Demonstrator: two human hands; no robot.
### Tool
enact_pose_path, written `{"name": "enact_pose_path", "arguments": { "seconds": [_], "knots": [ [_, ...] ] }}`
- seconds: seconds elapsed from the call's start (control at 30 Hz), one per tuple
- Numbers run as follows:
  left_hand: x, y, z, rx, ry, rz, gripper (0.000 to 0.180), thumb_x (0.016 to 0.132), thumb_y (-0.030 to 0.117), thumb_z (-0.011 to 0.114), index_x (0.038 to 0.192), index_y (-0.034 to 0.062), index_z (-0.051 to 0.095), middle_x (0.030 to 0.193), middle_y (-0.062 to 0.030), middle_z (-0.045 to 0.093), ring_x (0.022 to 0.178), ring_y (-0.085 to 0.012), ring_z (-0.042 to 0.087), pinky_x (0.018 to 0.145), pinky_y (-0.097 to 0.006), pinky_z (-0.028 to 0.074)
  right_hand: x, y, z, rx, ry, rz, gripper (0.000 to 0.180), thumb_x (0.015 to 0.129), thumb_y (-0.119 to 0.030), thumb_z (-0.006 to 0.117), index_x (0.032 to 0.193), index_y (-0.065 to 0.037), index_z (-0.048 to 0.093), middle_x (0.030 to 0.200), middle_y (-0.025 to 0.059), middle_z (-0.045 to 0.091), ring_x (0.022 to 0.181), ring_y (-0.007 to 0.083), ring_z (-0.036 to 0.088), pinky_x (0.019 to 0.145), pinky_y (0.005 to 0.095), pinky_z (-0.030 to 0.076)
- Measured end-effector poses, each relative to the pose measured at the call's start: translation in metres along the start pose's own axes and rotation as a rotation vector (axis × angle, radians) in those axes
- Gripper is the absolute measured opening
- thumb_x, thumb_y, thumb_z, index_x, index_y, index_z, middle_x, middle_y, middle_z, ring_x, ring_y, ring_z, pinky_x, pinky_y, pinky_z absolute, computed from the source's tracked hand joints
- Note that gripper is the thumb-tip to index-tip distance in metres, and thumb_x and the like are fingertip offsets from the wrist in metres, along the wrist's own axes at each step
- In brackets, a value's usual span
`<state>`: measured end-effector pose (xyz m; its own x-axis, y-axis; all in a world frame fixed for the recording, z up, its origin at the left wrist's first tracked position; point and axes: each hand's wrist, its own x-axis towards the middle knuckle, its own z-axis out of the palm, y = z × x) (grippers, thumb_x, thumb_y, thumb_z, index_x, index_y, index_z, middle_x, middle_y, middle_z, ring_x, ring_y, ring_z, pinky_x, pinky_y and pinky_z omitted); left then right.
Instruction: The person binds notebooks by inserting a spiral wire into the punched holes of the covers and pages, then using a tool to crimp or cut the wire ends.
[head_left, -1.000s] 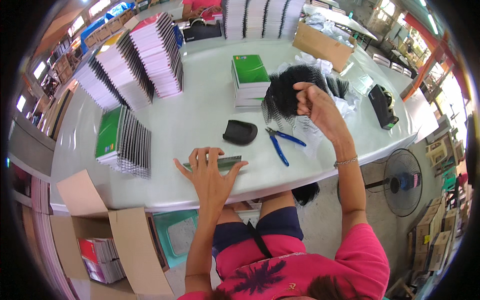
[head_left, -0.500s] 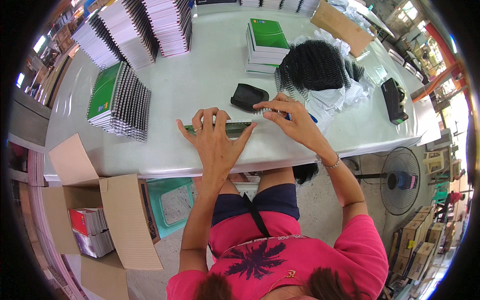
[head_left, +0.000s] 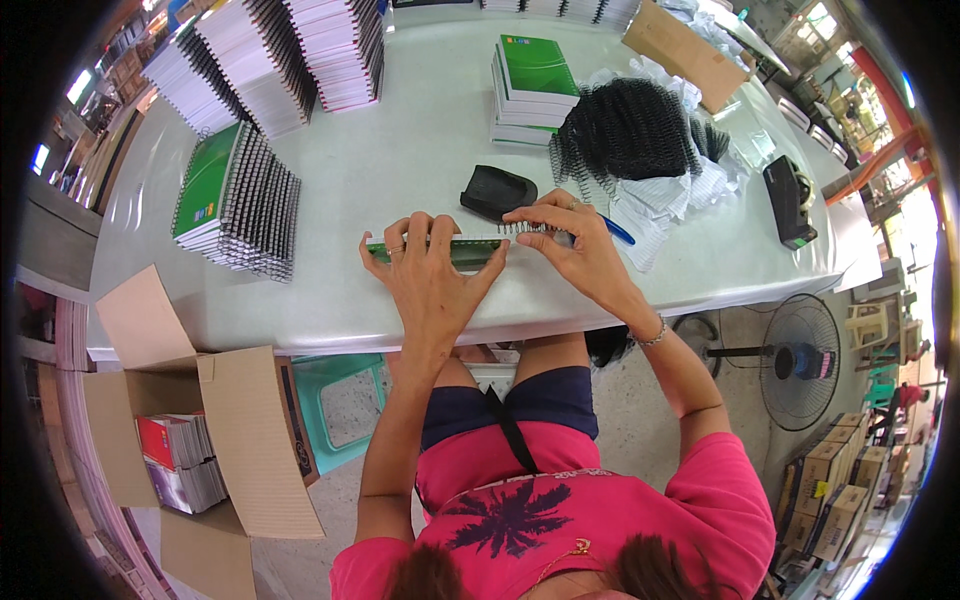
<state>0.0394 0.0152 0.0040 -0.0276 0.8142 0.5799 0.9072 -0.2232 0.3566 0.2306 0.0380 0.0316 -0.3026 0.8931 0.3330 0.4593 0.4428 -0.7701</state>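
Observation:
My left hand (head_left: 430, 270) grips a green-covered notebook (head_left: 470, 254) on edge near the table's front, its punched edge facing up. In my right hand (head_left: 575, 240) a dark spiral wire coil (head_left: 520, 228) is pinched between thumb and fingers, its left end at the notebook's right corner. A blue pen (head_left: 618, 231) shows beside the right hand, partly hidden by it. Just beyond the hands lies a black plastic holder (head_left: 497, 191). Farther back, a heap of black spiral coils (head_left: 630, 130) rests on crumpled white paper (head_left: 660, 205).
Green notebooks (head_left: 537, 68) are stacked behind the holder. Spiral-bound notebooks (head_left: 235, 205) stand at left, taller stacks (head_left: 255, 65) behind them. A black tape dispenser (head_left: 790, 203) sits at right. Below the table are an open carton (head_left: 262, 440) with books and a fan (head_left: 798, 362).
My right hand has shifted slightly left, bringing the coil's end up to the notebook's corner. The blue pen shows more fully. My left hand keeps hold of the notebook, which has tilted a little.

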Motion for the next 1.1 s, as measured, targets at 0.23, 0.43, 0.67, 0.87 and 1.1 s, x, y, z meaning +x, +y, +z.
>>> {"name": "enact_pose_path", "arguments": {
  "seconds": [0.23, 0.43, 0.67, 0.87, 1.1],
  "knots": [
    [0.002, 0.001, -0.001, 0.009, -0.003, 0.01, 0.049, 0.069, 0.051, 0.08, 0.09, 0.0106, 0.06, 0.1, -0.0038, 0.051, 0.109, -0.0275, 0.045, 0.101, -0.062, 0.023, -0.003, 0.004, 0.003, -0.1, 0.02, -0.062, 0.023, 0.084, -0.011, 0.071, 0.107, -0.008, 0.073, 0.099, 0.0092, 0.065, 0.082, 0.0212, 0.059, 0.075, 0.0323, 0.046],
    [0.004, -0.001, 0.0, -0.013, 0.003, 0.03, 0.048, 0.069, 0.05, 0.08, 0.088, 0.0107, 0.059, 0.099, -0.0034, 0.051, 0.108, -0.0273, 0.046, 0.102, -0.061, 0.023, -0.003, 0.002, 0.009, -0.048, 0.043, -0.065, 0.021, 0.083, -0.008, 0.07, 0.104, -0.004, 0.069, 0.099, 0.0082, 0.063, 0.088, 0.0223, 0.06, 0.083, 0.0322, 0.045],
    [0.002, -0.003, -0.001, -0.007, 0.022, 0.043, 0.05, 0.071, 0.054, 0.079, 0.089, 0.0111, 0.06, 0.096, -0.0032, 0.052, 0.107, -0.0264, 0.048, 0.103, -0.06, 0.022, -0.002, -0.002, 0.012, 0.07, 0.055, -0.09, 0.021, 0.082, 0.002, 0.066, 0.102, -0.003, 0.066, 0.104, 0.0114, 0.059, 0.097, 0.0282, 0.06, 0.087, 0.0357, 0.046],
    [0.004, -0.007, -0.01, -0.058, -0.057, 0.065, 0.048, 0.078, 0.054, 0.074, 0.091, 0.0106, 0.06, 0.094, -0.0036, 0.052, 0.106, -0.0261, 0.049, 0.104, -0.06, 0.022, -0.003, -0.001, 0.015, 0.048, 0.064, -0.125, 0.023, 0.081, 0.003, 0.067, 0.103, -0.004, 0.068, 0.105, 0.0112, 0.06, 0.096, 0.0272, 0.061, 0.086, 0.0345, 0.048],
    [0.003, -0.006, -0.01, -0.082, -0.04, 0.061, 0.045, 0.08, 0.052, 0.072, 0.092, 0.0102, 0.06, 0.095, -0.0045, 0.052, 0.106, -0.027, 0.048, 0.104, -0.059, 0.021, -0.006, -0.001, 0.014, 0.071, -0.033, -0.136, 0.027, 0.088, 0.002, 0.06, 0.113, -0.005, 0.066, 0.105, 0.0146, 0.058, 0.099, 0.0333, 0.057, 0.085, 0.0384, 0.046]
  ]
}}
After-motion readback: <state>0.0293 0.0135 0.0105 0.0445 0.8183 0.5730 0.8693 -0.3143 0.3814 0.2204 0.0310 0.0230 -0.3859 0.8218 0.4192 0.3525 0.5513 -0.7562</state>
